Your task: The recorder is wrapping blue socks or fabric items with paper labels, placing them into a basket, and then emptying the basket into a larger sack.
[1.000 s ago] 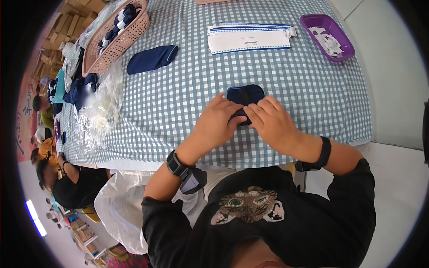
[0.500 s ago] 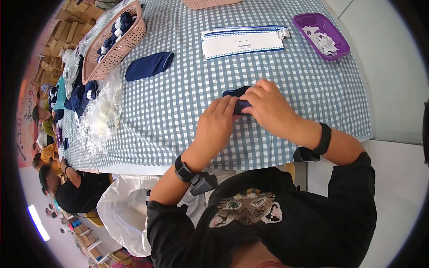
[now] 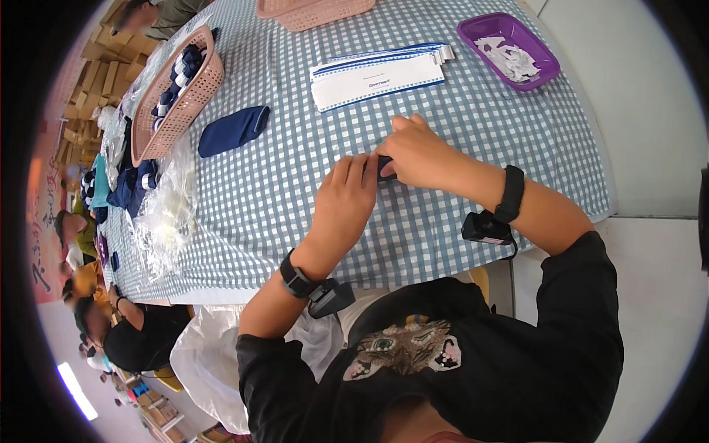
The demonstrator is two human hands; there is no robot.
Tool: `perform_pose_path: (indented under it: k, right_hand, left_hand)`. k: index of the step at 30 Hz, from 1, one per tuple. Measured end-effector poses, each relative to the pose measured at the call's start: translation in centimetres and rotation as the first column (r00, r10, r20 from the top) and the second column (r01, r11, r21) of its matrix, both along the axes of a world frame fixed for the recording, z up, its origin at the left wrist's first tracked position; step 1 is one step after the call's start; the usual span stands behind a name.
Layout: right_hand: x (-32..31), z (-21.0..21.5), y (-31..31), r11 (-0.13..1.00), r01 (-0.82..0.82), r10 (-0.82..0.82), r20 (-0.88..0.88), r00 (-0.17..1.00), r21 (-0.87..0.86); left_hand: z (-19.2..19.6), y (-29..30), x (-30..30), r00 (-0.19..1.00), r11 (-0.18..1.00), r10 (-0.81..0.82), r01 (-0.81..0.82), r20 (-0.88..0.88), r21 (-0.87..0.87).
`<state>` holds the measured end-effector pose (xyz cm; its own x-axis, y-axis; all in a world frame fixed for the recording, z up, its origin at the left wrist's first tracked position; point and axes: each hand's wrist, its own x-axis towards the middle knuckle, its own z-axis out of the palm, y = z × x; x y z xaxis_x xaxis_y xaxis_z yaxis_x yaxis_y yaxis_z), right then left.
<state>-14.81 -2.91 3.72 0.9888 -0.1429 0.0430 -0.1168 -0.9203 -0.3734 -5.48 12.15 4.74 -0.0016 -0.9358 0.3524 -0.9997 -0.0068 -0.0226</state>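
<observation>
A dark navy cloth roll (image 3: 385, 169) is pinched between my two hands above the checked tablecloth, and only a small part of it shows between the fingers. My left hand (image 3: 346, 190) closes on its left end, knuckles up. At the other end my right hand (image 3: 415, 151) grips it, with the fingers bent. A flat navy fabric piece (image 3: 233, 132) lies to the left, apart from both hands. Beyond my hands is a stack of white paper bands (image 3: 380, 80) with blue edges.
A purple tray (image 3: 464, 29) of small white slips stands at the far right. The pink basket (image 3: 198, 96) at left holds navy and white rolls. Another pink basket (image 3: 314, 15) stands at the far edge. Clear plastic bags (image 3: 166, 221) lie left; people sit beyond.
The navy cloth shows less between my hands and looks more compactly rolled. My right fingers have shifted over its end. The whole view has turned slightly.
</observation>
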Motion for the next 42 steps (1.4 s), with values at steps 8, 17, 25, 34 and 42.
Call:
perform_pose_path:
  k: [8,17,25,34,42]
  right_hand:
    - [0.5,0.0,-0.7,0.967,0.185,-0.162,-0.144,0.976,0.172]
    - [-0.3,-2.2,-0.9,0.619,0.379,-0.373,-0.167,0.913,0.688]
    - [-5.0,2.0,2.9,0.605,-0.06,-0.264,0.27,0.926,0.794]
    - [-6.3,3.4,10.9,0.19,-0.429,-0.212,0.464,0.86,0.883]
    - [-7.0,5.4,11.5,0.833,-0.353,-0.103,0.747,0.657,0.426]
  left_hand:
    - [-1.0,-1.3,-0.4,0.949,0.994,0.016,-0.048,0.315,0.095]
    - [-1.6,-3.0,0.7,0.996,0.982,0.079,-0.084,0.037,0.166]
    - [0.0,1.2,2.1,0.183,0.956,-0.269,-0.072,-0.946,-0.286]
    - [0.6,5.0,-5.5,-0.263,0.766,-0.64,-0.292,-0.722,-0.573]
    - [0.1,9.8,-5.5,0.674,0.757,-0.306,-0.256,-0.672,-0.601]
